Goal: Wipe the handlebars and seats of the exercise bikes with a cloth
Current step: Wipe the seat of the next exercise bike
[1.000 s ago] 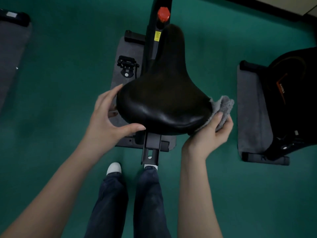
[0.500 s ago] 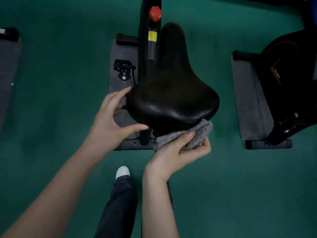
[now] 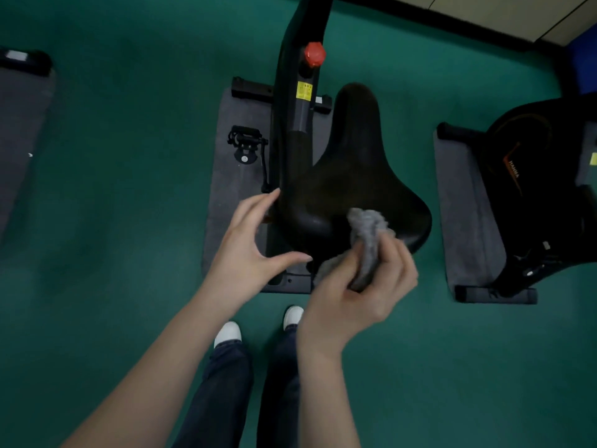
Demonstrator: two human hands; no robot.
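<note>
- Head view looks straight down on the seat (image 3: 352, 189) of the nearest exercise bike. Its wide end is toward us and its nose points away.
- Our right hand (image 3: 358, 295) curls fingers and thumb round the bunched grey cloth (image 3: 366, 240). It sets the upper wad on the seat's rear top, so fabric rather than skin rubs the cover.
- Our left hand (image 3: 248, 250) is spread with straight fingers at the seat's left rear edge, the thumb reaching toward the rear rim. We judge that it steadies the saddle against the rubbing, though the dark cover hides whether the fingertips truly touch.
- The rear rim curves down just beside our right knuckles. The nose runs close alongside the black frame post (image 3: 290, 108) and its red knob (image 3: 315, 54), so forward strokes have a narrow lane on the left and free air on the right.
- A pedal (image 3: 245, 143) hangs low to the left above the grey mat (image 3: 226, 176), under our wiping height. The neighbouring bike (image 3: 533, 189) stands well apart on the right, with green floor (image 3: 129, 156) between.
- Handlebars are out of view.
</note>
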